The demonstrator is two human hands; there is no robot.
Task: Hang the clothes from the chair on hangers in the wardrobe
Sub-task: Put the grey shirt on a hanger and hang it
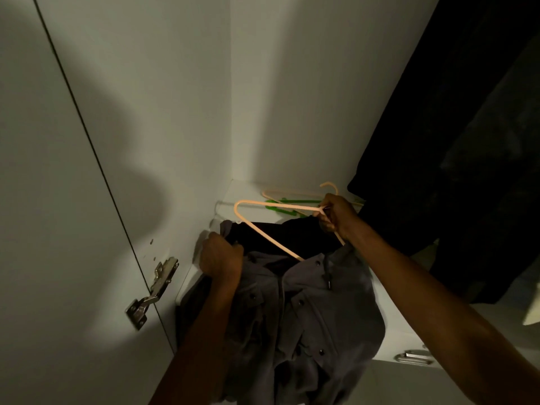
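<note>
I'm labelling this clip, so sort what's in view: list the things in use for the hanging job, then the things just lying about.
In use:
grey jacket, gripped at the collar by the left hand
peach hanger, held near its neck by the right hand

Lying about:
second peach hanger and green hanger on the wardrobe shelf
dark hanging clothes
door hinge

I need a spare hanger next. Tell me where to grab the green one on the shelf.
Take the green hanger by its exposed left arm, reaching from the front-left. It lies flat on the shelf under a peach hanger, and the right hand blocks its right side.
</note>
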